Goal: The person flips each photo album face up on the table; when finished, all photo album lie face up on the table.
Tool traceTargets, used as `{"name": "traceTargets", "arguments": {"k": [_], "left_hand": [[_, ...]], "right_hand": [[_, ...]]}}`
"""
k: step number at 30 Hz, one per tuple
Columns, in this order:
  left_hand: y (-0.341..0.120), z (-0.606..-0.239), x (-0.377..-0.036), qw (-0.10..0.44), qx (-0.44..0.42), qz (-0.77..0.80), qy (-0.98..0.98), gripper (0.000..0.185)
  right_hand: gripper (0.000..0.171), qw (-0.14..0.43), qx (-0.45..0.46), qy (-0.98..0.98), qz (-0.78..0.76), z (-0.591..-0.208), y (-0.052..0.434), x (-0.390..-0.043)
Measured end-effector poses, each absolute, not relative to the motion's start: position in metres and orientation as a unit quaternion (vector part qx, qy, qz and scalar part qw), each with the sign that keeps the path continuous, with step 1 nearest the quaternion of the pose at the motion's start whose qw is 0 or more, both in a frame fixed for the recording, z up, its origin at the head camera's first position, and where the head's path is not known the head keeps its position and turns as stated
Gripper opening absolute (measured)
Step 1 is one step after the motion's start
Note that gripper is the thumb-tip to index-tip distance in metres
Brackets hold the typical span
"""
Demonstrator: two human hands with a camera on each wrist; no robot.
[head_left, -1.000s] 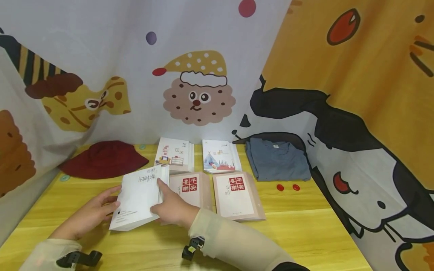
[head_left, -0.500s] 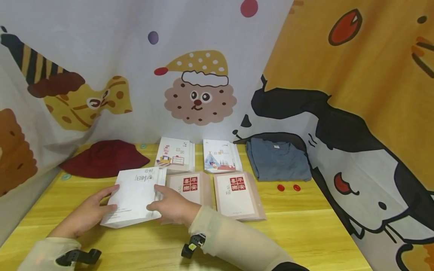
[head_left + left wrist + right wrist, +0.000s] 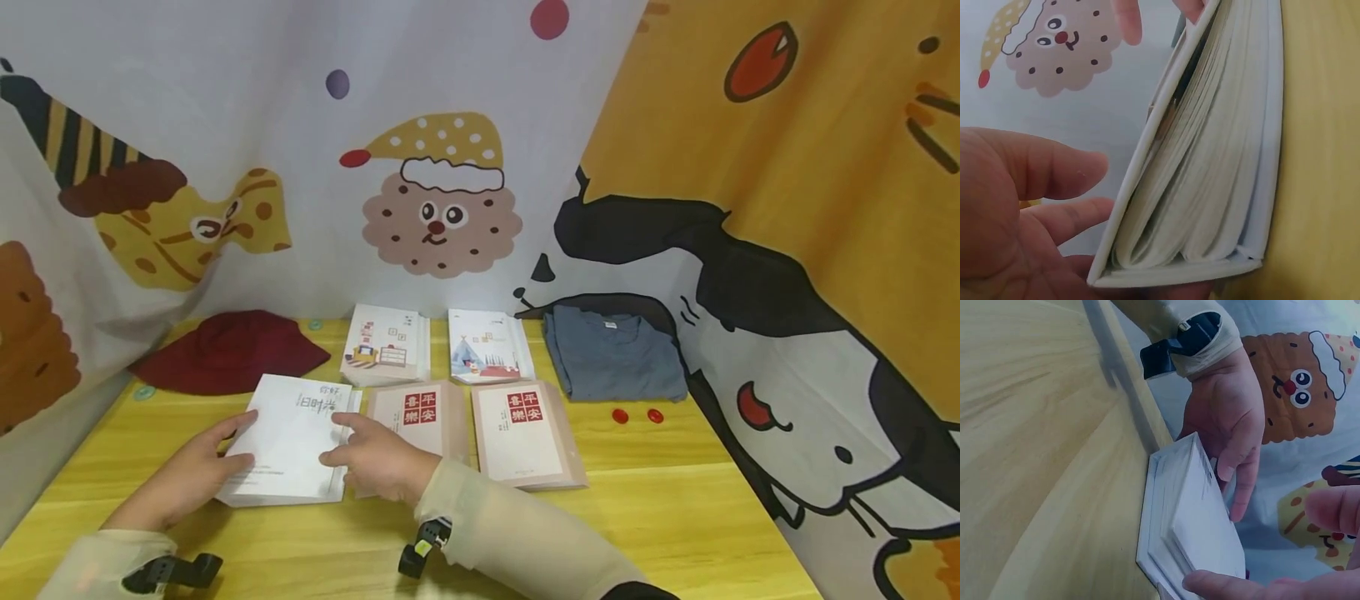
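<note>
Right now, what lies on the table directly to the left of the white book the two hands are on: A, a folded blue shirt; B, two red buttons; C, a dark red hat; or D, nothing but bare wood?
D: left of the white book, held between the left hand and right hand, only the table shows.

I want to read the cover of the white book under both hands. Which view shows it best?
The head view: the white paperback book lies flat with its printed cover facing up, between the left hand and right hand. The left wrist view shows only its page edges; the right wrist view shows a bare, foreshortened corner.
</note>
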State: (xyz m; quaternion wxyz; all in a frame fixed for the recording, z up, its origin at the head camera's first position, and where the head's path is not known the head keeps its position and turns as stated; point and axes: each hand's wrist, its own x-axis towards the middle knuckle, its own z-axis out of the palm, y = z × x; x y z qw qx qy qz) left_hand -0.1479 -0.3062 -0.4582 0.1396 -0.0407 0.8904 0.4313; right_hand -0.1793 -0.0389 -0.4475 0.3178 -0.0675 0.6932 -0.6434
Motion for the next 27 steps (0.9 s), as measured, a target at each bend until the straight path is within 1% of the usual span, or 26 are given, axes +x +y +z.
{"name": "traceTargets", "arguments": {"k": [4, 6, 9, 12, 16, 21, 23, 27], "left_hand": [[-0.302, -0.455, -0.15, 0.134, -0.036, 0.418, 0.898, 0.077], [-0.299, -0.453, -0.149, 0.124, -0.032, 0.403, 0.906, 0.076], [-0.292, -0.447, -0.145, 0.086, -0.021, 0.378, 0.922, 0.073], [-0.278, -0.441, -0.141, 0.025, -0.005, 0.366, 0.93, 0.068], [-0.251, -0.432, -0.137, -0.014, 0.02, 0.405, 0.914, 0.061], [-0.221, -0.429, -0.139, -0.002, 0.06, 0.455, 0.889, 0.056], [-0.211, -0.431, -0.141, 0.019, 0.069, 0.474, 0.878, 0.056], [-0.192, -0.437, -0.147, 0.079, 0.069, 0.517, 0.85, 0.06]], "right_hand": [[0.07, 0.306, -0.089, 0.706, -0.632, -0.447, -0.031, -0.181], [0.069, 0.293, -0.11, 0.726, -0.612, -0.445, -0.024, -0.182], [0.068, 0.265, -0.137, 0.763, -0.573, -0.44, -0.011, -0.183], [0.066, 0.237, -0.151, 0.783, -0.555, -0.435, 0.005, -0.187], [0.067, 0.2, -0.159, 0.786, -0.563, -0.43, 0.024, -0.191], [0.068, 0.165, -0.137, 0.779, -0.589, -0.424, 0.045, -0.192], [0.07, 0.159, -0.131, 0.78, -0.591, -0.424, 0.055, -0.192], [0.076, 0.159, -0.121, 0.792, -0.577, -0.43, 0.074, -0.191]]}}
